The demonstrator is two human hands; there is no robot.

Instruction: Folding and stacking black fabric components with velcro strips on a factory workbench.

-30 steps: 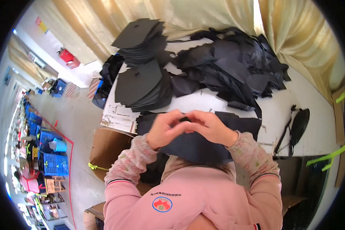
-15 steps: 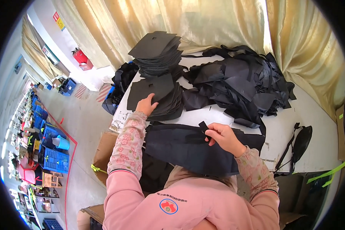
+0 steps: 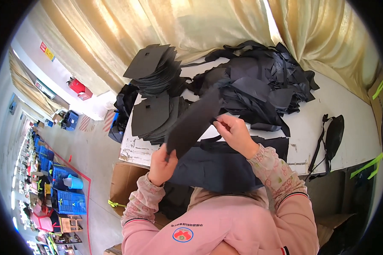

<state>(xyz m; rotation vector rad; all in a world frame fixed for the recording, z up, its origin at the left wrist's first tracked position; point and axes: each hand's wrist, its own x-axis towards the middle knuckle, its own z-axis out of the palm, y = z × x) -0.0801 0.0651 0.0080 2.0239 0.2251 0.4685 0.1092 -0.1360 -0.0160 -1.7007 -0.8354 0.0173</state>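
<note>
At the lower-left end of a flat black panel (image 3: 193, 123), the left hand (image 3: 163, 165) pinches the sheet, thumb on the near face. Near its right edge, the right hand (image 3: 235, 131) has thumb and fingertips pressed together on a small dark piece (image 3: 214, 120); whether they also nip the panel itself I cannot tell. The panel is held aslant in the air, its far end blurred, above the dark cloth (image 3: 217, 168) at the table's near edge.

It looks light and thin, stiff enough to stay flat from one corner yet likely to bend if squeezed hard in the middle; it seems neither fragile nor very slippery. Edges and corners are probably the best places to hold it.

Just beyond stands the front stack (image 3: 151, 117) of similar panels, with the rear stack (image 3: 148, 67) behind it and a heap of black pieces (image 3: 259, 80) to the right. On the white table (image 3: 306, 138), farther right, lies a black strapped pouch (image 3: 335, 135).

Half a second ago the left hand was on the front stack and no panel was raised; now that hand is nearer the body with the panel, and the right hand has moved up beside it.
</note>
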